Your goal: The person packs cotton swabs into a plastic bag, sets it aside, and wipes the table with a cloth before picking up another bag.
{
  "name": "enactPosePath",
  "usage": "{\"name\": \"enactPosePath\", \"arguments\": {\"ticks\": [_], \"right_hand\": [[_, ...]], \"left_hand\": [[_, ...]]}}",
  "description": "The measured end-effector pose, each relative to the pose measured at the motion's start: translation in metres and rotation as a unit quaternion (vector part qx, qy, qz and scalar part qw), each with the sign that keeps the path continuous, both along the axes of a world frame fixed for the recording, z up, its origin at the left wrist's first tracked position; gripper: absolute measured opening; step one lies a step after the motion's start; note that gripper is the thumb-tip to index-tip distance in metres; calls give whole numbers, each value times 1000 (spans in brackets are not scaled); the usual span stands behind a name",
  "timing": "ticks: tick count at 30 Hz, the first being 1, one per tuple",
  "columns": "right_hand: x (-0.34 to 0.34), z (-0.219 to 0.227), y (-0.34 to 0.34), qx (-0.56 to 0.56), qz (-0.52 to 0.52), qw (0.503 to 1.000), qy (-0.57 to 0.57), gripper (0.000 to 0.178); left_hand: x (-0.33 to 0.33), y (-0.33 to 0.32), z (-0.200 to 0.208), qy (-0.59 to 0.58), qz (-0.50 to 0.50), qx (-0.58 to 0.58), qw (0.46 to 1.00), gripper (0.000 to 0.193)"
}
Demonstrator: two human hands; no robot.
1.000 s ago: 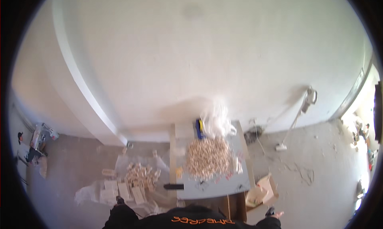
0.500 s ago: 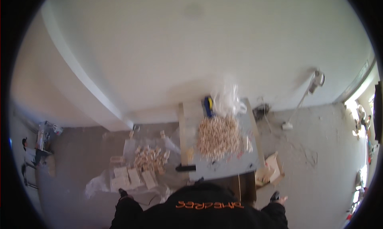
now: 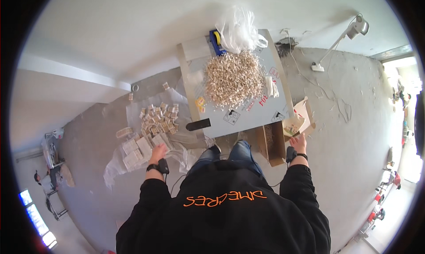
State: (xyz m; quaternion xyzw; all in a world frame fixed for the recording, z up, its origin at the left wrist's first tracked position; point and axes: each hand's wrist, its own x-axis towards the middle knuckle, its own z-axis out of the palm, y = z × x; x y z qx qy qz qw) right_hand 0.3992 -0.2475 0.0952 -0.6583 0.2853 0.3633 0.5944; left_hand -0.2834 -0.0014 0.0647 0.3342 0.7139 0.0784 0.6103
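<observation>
Has the left hand [image 3: 159, 153] just beside flat white packs [image 3: 144, 145], lower left of centre; cannot tell how closed. Has the right hand [image 3: 299, 143] wide and seemingly bare, near an open cardboard carton [image 3: 302, 116], right of centre. Can see a cotton-swab heap [image 3: 233, 78] on the bench [image 3: 256, 119], upper centre, with clear plastic bags [image 3: 239, 30] above, and small packs [image 3: 159, 117] piled on plastic sheeting [image 3: 142, 103] at left.

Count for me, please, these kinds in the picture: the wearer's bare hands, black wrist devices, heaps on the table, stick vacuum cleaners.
Bare hands: 2 (left hand, right hand)
Black wrist devices: 2
Heap on table: 1
Stick vacuum cleaner: 1
Total: 6
</observation>
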Motion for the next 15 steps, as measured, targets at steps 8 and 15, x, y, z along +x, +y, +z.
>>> {"name": "enactPosePath", "arguments": {"ticks": [8, 15], "right_hand": [[3, -40, 103, -68, 254, 965, 13, 42], [7, -108, 178, -197, 596, 759, -172, 39]], "left_hand": [[147, 29, 13, 9, 18, 40, 999, 34], [247, 16, -60, 39, -177, -8, 983, 32]]}}
